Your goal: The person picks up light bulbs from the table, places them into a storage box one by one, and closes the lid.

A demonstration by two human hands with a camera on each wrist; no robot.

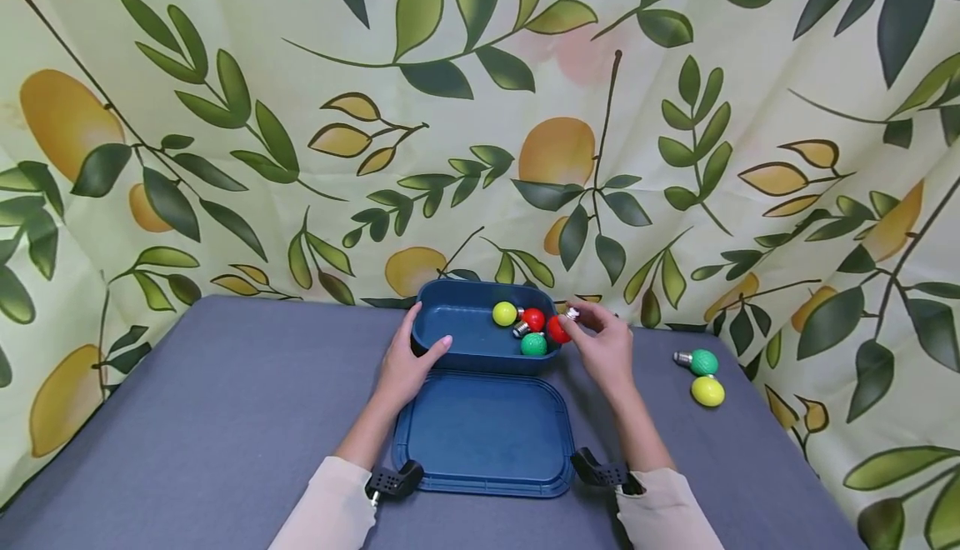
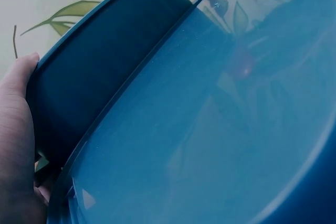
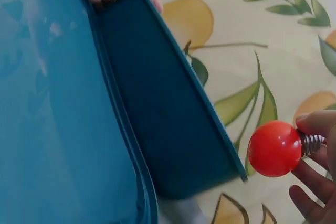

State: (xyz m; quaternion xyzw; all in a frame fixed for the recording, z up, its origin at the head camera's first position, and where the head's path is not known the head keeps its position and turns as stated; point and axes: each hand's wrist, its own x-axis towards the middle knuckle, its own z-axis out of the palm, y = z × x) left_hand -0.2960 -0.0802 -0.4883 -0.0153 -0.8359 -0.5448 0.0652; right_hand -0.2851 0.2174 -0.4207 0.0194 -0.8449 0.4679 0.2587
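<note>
A dark blue plastic box (image 1: 465, 362) stands at the far middle of the table, with several bulbs at its right end. My left hand (image 1: 405, 363) grips the box's left end, thumb at the front rim; in the right wrist view its fingers curl below the rim. Between thumb and fingers, my right hand (image 1: 606, 346) pinches a red light bulb (image 3: 274, 148) by its metal screw base, at the box's right rim. Inside lie a yellow bulb (image 1: 504, 313), another red bulb (image 1: 533, 319) and a green bulb (image 1: 533, 344).
Directly in front of the box lies its flat blue lid (image 1: 483, 433). On the grey table (image 1: 247, 417), to the right, are a second green bulb (image 1: 703, 362) and a second yellow bulb (image 1: 708, 392). A leaf-patterned cloth (image 1: 465, 133) hangs behind.
</note>
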